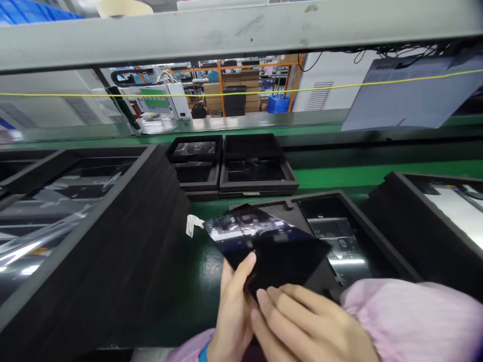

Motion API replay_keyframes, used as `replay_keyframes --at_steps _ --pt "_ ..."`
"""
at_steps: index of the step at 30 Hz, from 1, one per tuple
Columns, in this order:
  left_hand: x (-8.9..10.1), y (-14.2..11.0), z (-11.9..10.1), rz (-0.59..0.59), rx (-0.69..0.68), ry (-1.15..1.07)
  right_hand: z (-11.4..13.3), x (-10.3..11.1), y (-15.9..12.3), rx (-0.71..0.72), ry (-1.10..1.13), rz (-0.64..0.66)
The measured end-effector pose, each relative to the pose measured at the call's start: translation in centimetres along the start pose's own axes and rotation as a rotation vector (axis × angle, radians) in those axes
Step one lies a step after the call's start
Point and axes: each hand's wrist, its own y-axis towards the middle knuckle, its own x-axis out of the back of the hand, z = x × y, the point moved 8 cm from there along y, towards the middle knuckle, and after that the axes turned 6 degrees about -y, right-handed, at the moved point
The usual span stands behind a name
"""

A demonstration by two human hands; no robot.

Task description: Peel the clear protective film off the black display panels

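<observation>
My left hand (pixel 232 301) grips the near edge of a glossy black panel (pixel 271 246), its thumb lying on the panel's face. My right hand (pixel 309 324) curls round the same near edge from the right, fingers bent. The panel tilts up over a black foam tray (pixel 358 221) on the green belt. A small white tab (pixel 192 224) sticks out from the panel's far left corner. Both of my sleeves are pink.
A large black foam box (pixel 113 251) with shiny film-wrapped parts fills the left. Another black tray (pixel 426 221) stands at the right. Two smaller black trays (pixel 230 166) sit farther along the green conveyor (pixel 377 173). A grey shelf beam (pixel 241 30) crosses overhead.
</observation>
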Motion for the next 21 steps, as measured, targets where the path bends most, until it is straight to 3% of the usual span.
replay_keyframes --at_steps 1,3,7,10,13,18,21 --pt "1.2 0.3 -0.7 -0.052 -0.049 0.038 0.4 -1.2 -0.3 0.007 0.075 0.048" --pt "3.3 0.6 -2.0 -0.091 -0.118 0.087 -1.7 -2.9 0.0 -0.04 0.21 0.129" --pt "5.6 -0.5 -3.1 -0.099 -0.136 0.127 -12.5 -4.6 1.1 -0.414 0.205 0.026" --pt "5.7 -2.1 -3.3 -0.13 -0.179 0.224 -17.2 -6.8 1.3 -0.578 0.273 0.035" --pt "5.3 -3.1 -3.3 -0.133 -0.252 0.302 -17.6 -7.1 1.3 -0.597 0.195 -0.019" --pt "4.4 -3.6 -3.6 -0.02 -0.312 0.361 -14.7 -3.6 1.5 -0.474 -0.044 -0.335" --pt "3.6 -3.7 -3.2 0.094 -0.209 0.279 -13.5 -3.3 1.4 -0.402 0.363 -0.228"
